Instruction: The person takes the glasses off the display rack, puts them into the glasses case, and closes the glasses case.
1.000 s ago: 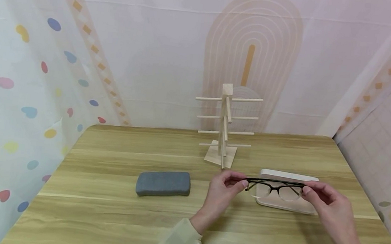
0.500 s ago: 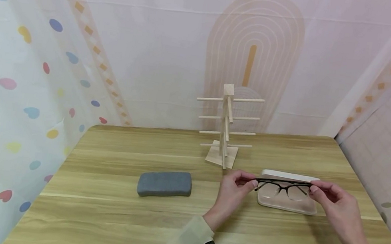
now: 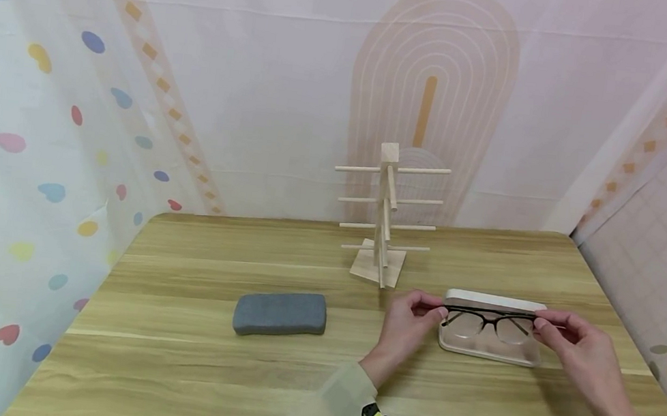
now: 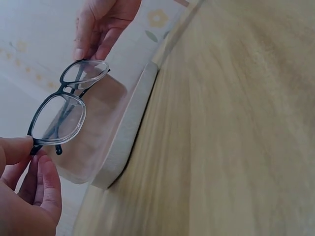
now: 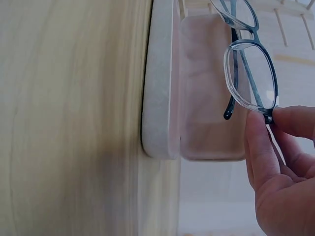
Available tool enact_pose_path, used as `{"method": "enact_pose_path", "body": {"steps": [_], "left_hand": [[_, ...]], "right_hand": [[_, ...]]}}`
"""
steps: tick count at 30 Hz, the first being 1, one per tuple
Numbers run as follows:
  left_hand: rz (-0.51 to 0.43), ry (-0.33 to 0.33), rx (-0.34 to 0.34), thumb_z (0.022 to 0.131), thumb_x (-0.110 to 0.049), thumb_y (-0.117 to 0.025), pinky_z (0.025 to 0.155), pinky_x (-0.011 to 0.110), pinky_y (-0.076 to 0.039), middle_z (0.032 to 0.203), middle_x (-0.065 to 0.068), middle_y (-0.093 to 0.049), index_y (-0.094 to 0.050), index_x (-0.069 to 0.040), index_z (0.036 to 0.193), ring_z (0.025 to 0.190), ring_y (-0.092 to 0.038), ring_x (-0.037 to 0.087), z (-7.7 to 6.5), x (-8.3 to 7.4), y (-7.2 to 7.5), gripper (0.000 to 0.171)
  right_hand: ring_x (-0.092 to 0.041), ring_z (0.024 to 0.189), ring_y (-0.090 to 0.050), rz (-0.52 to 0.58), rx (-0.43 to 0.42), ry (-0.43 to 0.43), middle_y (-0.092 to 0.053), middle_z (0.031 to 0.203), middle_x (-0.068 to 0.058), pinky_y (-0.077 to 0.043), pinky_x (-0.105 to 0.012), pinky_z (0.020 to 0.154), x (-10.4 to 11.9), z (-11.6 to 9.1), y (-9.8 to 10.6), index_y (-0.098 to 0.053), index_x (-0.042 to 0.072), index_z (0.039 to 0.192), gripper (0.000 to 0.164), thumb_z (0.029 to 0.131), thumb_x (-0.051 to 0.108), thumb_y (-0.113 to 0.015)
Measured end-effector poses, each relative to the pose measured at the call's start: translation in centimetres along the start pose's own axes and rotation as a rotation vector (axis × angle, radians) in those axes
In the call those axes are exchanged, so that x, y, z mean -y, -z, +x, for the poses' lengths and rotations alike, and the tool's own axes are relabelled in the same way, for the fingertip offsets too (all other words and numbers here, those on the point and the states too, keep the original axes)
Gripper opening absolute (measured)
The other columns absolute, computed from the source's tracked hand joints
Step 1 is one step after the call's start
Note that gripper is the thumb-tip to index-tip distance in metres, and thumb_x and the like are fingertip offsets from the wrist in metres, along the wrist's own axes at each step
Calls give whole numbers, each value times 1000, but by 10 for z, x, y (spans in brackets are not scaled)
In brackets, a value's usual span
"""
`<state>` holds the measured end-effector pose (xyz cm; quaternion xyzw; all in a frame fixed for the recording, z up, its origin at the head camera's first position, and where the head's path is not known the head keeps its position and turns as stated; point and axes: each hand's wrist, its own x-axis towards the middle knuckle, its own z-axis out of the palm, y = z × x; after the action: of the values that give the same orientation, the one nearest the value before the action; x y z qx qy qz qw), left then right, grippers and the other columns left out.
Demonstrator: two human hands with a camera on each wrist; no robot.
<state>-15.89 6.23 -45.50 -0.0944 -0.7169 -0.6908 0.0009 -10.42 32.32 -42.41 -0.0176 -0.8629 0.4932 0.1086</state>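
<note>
A pair of black half-rim eyeglasses (image 3: 486, 319) is held level, lenses toward me, above an open glasses case (image 3: 488, 355). My left hand (image 3: 409, 328) pinches the left end of the frame between thumb and fingers. At the opposite end, my right hand (image 3: 581, 351) pinches the other corner. Both wrist views show the temples folded and crossed behind the lenses (image 4: 61, 118). The case is white outside with a pinkish lining (image 5: 209, 93); nothing is seen lying in it. A gap separates the glasses from the case wall (image 4: 125, 135) in the left wrist view.
A grey closed glasses case (image 3: 280, 314) lies left of my hands. Farther back stands a wooden rack (image 3: 384, 207) with several pegs on a square base. A patterned curtain (image 3: 272, 91) hangs behind the wood-grain table (image 3: 179, 369).
Both hands have moved the glasses to the right, the left hand more than the right. The glasses now hang over the middle of the open case. Grip, cases and rack are unchanged.
</note>
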Motion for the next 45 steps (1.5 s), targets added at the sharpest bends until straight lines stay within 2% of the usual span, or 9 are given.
{"method": "enact_pose_path", "body": {"steps": [9, 13, 20, 26, 40, 45], "left_hand": [[44, -4, 1, 87, 3, -79, 69, 17, -54, 95, 11, -76, -77, 4, 94, 74, -60, -1, 4, 10, -5, 7], [58, 15, 3, 87, 3, -79, 69, 16, -53, 96, 12, -76, -77, 4, 93, 73, -59, -3, 4, 12, -6, 6], [95, 26, -6, 86, 2, -79, 68, 16, -51, 92, 8, -76, -77, 2, 91, 71, -56, -4, 6, 17, -9, 5], [125, 19, -14, 85, 3, -80, 68, 15, -50, 87, 2, -74, -78, 1, 89, 70, -54, -6, 7, 19, -13, 5], [207, 16, -24, 84, 0, -82, 66, 15, -49, 82, -1, -74, -79, -2, 85, 68, -53, -7, 8, 23, -14, 4], [260, -3, -29, 84, -2, -83, 66, 14, -48, 81, -1, -74, -79, -3, 84, 67, -52, -8, 10, 23, -14, 4]], "right_hand": [[8, 79, -65, -60, 29, -7, -73, 86, 20, -52, -15, 63, -8, 2, 2, -67, -11, 117, 32, 103, 17, -67], [8, 78, -63, -86, 34, -3, -71, 85, 21, -50, -16, 62, -10, 3, 2, -68, -11, 116, 31, 103, 17, -66], [9, 76, -59, -154, 33, 34, -72, 85, 15, -47, -16, 60, -16, 6, 3, -72, -8, 110, 23, 101, 14, -68], [10, 75, -58, -170, 34, 47, -70, 83, 19, -46, -15, 59, -20, 7, 4, -72, -7, 106, 19, 99, 10, -69], [8, 74, -57, -251, 77, 74, -75, 90, -5, -48, -19, 57, -25, 7, 3, -76, -1, 100, 10, 96, 7, -72], [8, 75, -54, -316, 90, 83, -74, 90, -5, -46, -20, 60, -26, 9, 3, -77, 4, 98, 7, 95, 10, -74]]}}
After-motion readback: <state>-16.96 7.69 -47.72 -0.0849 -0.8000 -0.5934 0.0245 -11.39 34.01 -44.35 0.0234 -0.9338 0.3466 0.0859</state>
